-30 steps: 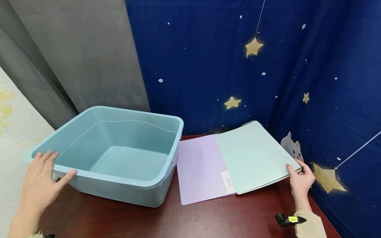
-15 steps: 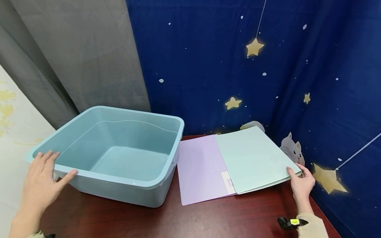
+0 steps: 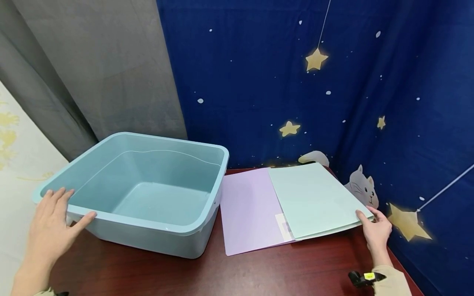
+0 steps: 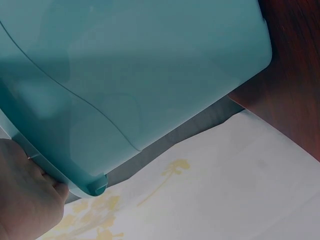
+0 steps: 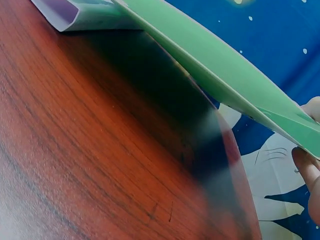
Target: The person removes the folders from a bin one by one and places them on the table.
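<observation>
On the left in the head view stands a large light-blue plastic tub (image 3: 140, 242). My left hand (image 3: 49, 230) holds its near-left rim, fingers over the inside and thumb along the front edge. A pale green folder (image 3: 318, 201) overlaps a lilac folder (image 3: 252, 209) lying on the table right of the tub. My right hand (image 3: 375, 230) pinches the green folder's right corner, thumb on one face and fingers behind. In the right wrist view the green folder (image 5: 200, 60) slopes up off the table toward the fingers (image 5: 307, 167).
The dark red wooden table (image 3: 259, 275) ends at the right beside a blue star-patterned curtain (image 3: 252, 82). A grey curtain (image 3: 103, 70) hangs behind the tub. At the far left is a white cloth with yellow print (image 3: 22, 205).
The green folder's far edge has sunk toward the table, uncovering more of the curtain's cat print. My right hand keeps its pinch on the corner. The left hand has stayed put.
</observation>
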Action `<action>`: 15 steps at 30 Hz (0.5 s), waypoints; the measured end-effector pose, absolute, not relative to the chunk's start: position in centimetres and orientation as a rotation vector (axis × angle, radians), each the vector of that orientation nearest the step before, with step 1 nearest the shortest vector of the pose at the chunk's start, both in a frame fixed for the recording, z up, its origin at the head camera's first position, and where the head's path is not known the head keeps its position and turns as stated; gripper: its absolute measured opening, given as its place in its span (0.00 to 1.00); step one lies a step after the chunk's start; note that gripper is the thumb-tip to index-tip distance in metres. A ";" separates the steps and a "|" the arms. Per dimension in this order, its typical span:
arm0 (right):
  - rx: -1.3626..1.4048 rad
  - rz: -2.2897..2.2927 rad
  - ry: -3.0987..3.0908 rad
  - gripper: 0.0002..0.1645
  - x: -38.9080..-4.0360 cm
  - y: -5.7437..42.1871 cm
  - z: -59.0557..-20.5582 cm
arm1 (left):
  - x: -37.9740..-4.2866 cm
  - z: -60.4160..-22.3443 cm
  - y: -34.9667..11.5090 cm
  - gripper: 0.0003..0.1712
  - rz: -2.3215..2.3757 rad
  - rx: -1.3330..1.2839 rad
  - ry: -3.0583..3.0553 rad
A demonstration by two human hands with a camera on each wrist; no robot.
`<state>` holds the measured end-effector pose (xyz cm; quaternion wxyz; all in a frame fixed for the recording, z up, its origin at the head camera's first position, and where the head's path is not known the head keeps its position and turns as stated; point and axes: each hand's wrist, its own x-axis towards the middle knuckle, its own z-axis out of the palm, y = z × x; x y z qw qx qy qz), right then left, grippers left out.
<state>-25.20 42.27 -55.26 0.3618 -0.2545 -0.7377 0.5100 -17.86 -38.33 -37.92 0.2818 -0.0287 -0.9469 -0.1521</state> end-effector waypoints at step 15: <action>-0.705 1.231 -2.063 0.25 -21.9 38.3 -49.7 | -17.8 -37.9 -38.4 0.50 -0.396 -0.066 -2.552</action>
